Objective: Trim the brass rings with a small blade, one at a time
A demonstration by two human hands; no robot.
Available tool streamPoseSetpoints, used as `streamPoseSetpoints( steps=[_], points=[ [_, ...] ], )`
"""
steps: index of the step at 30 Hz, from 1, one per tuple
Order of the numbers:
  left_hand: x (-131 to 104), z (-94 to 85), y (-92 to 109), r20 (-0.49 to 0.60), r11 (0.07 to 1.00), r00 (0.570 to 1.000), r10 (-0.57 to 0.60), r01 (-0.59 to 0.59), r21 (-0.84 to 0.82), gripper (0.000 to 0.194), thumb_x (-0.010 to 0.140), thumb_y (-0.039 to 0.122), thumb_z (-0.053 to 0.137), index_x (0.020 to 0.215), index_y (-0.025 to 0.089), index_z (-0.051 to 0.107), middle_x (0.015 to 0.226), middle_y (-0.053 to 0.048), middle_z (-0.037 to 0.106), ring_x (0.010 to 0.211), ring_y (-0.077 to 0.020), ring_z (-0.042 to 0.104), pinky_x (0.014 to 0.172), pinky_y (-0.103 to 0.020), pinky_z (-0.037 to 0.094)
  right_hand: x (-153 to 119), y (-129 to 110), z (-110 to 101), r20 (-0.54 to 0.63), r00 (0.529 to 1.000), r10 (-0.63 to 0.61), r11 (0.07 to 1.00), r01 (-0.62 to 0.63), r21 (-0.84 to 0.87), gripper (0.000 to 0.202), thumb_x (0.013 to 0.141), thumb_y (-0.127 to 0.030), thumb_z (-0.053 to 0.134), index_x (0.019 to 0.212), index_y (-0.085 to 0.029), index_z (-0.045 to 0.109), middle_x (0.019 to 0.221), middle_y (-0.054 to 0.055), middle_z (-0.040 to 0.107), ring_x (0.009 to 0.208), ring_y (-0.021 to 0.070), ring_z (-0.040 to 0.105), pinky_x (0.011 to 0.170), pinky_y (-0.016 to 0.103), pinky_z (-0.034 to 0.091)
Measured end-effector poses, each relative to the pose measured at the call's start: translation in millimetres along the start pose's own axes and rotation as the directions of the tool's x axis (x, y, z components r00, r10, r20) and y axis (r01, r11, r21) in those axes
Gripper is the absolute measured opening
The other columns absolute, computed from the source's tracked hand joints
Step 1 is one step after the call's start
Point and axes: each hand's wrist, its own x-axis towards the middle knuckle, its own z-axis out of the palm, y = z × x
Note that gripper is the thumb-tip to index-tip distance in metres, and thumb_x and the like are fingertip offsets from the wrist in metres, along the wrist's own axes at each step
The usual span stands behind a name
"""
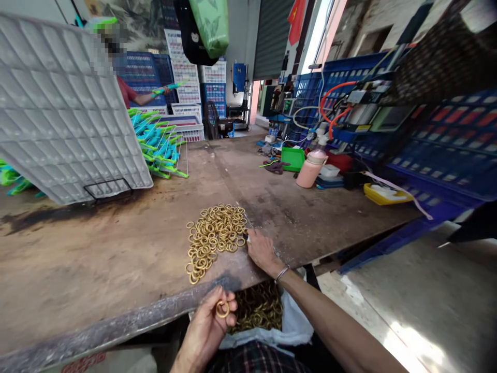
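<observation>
My left hand (209, 322), palm up in front of the table edge, pinches one brass-coloured ring (223, 315) between thumb and fingers. On the tabletop lies a loose pile of similar rings (219, 228), some overlapping, a few strays at its edges. My right hand (264, 251) rests at the pile's right side with its fingers curled. Something small and dark shows at its fingertips, too little to name. Below the table edge, between my arms, an open whitish sack (297, 316) holds many more rings, darker in the shade.
A white plastic crate (70, 109) stands on its side at the left, beside green and blue hangers (159, 145). Behind it a person holds a green-blue piece. A pink bottle (309, 170), green tray (292, 159) and yellow tray (384, 196) sit to the right.
</observation>
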Motion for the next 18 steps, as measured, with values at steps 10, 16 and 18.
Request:
streamPoseSetpoints(
  steps=[10,16,18],
  points=[
    [14,20.3,13,0.015,0.885,0.954,0.301,-0.285,0.368,0.034,0.070,0.041,0.064,0.091,0.017,0.053,0.050,0.007,0.047,0.036,-0.0035,0.033,0.032,-0.014,0.025,-11,7,-14,-0.063,0.983,-0.170,0.805,0.175,0.566,0.025,0.087,-0.023,0.033,0.077,-0.016,0.055,0.065,0.002,0.058,0.060,0.0127,0.052,0.059,0.022,0.036],
    [23,27.1,25,0.044,0.755,0.922,0.384,-0.341,0.561,0.040,0.074,0.047,0.055,0.102,0.018,0.051,0.056,0.006,0.049,0.038,-0.0046,0.035,0.034,-0.015,0.026,-42,-13,-36,0.060,0.913,-0.404,0.538,0.184,0.823,0.029,0.087,-0.032,0.036,0.068,-0.017,0.051,0.055,-0.004,0.050,0.053,0.0093,0.047,0.058,0.021,0.036],
    [23,28.5,28,0.048,0.739,0.924,0.380,-0.334,0.584,0.034,0.072,0.047,0.057,0.087,0.016,0.055,0.053,0.007,0.046,0.037,-0.0046,0.034,0.036,-0.016,0.025,-47,-18,-36,0.072,0.896,-0.439,0.502,0.178,0.847,0.030,0.087,-0.032,0.037,0.066,-0.017,0.051,0.056,-0.003,0.051,0.054,0.0088,0.047,0.058,0.020,0.036]
  ],
)
